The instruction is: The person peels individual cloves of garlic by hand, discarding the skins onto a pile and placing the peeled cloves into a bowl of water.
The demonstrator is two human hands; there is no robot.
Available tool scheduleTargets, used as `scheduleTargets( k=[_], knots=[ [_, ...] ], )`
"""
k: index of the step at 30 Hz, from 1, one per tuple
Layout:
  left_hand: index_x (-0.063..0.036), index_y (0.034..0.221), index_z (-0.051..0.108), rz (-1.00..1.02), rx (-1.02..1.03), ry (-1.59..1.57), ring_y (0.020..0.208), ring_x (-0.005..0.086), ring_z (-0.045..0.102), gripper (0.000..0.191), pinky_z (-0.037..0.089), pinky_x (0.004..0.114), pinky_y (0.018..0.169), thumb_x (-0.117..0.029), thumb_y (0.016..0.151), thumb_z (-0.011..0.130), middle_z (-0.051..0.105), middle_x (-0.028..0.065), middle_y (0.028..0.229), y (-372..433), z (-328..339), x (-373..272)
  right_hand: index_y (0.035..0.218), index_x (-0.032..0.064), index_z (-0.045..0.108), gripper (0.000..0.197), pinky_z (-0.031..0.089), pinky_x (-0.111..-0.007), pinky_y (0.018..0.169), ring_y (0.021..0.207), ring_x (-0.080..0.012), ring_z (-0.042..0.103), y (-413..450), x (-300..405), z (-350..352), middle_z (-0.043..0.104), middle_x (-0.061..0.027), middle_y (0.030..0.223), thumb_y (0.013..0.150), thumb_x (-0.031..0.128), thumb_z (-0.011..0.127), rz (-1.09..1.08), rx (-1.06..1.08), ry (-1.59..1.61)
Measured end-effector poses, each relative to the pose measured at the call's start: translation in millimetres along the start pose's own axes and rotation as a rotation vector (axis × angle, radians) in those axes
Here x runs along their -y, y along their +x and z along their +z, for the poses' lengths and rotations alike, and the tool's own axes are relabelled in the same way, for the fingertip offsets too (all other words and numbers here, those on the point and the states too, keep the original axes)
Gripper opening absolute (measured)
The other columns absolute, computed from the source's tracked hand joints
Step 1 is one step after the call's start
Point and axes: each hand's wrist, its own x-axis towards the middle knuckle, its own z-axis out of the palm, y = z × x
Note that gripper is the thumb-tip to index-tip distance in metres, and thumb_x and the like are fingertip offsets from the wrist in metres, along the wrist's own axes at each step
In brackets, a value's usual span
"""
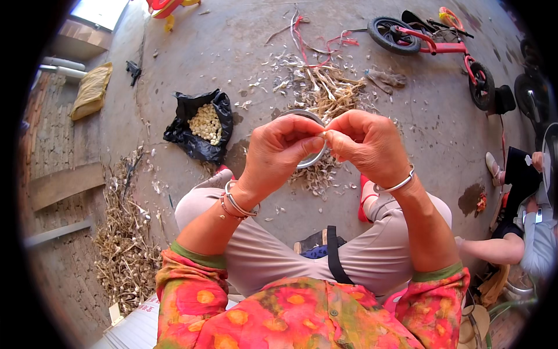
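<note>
My left hand (283, 150) and my right hand (366, 146) meet at the fingertips in the middle of the view. Pinched between both thumbs and forefingers is a small pale garlic clove (323, 135), mostly hidden by the fingers. Beneath the hands is a round metal bowl (310, 163), its inside largely covered from sight. Left of it, a black plastic bag (198, 148) stands open with peeled garlic cloves (205, 124) in it. Dry garlic stalks (333, 89) and papery skins (320, 174) lie on the floor beyond and beside the bowl.
A long heap of garlic bulbs with stalks (124, 257) lies at the left by a brick wall (52, 126). A pink balance bike (444, 47) is on the concrete floor at the upper right. Another person (534, 231) sits at the right edge.
</note>
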Motion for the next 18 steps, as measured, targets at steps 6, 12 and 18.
scheduleTargets(
  k=[6,12,18],
  knots=[
    [0.0018,0.091,0.065,0.098,0.008,0.31,0.075,0.0069,0.059,0.012,0.049,0.02,0.067,0.001,0.079,0.066,0.065,0.0032,0.082,-2.5,1.1,5.5,0.079,-0.0024,0.062,0.018,0.046,-0.026,0.052,0.055,-0.0084,0.056,-1.5,1.7,-3.0,0.061,-0.0077,0.062,0.079,0.015,0.061,0.013,0.05,-0.18],
    [0.0024,0.095,0.062,0.044,0.036,0.032,0.079,0.0085,0.06,0.013,0.05,0.022,0.072,0.001,0.082,0.063,0.065,0.0054,0.088,-0.3,1.5,-1.0,0.079,-0.0013,0.059,0.018,0.045,-0.023,0.047,0.055,-0.0072,0.054,-0.7,1.5,3.3,0.057,-0.0034,0.063,0.082,0.016,0.058,0.108,0.074,0.058],
    [0.0017,0.1,0.059,-0.007,0.05,-0.172,0.086,0.0123,0.062,0.017,0.051,0.025,0.078,0.001,0.083,0.061,0.064,0.0081,0.095,3.1,-5.0,-3.9,0.082,-0.0007,0.06,0.015,0.046,-0.02,0.048,0.057,-0.0054,0.054,-2.4,2.9,6.7,0.059,-0.0012,0.069,0.085,0.014,0.059,0.075,0.06,0.331]
  ],
)
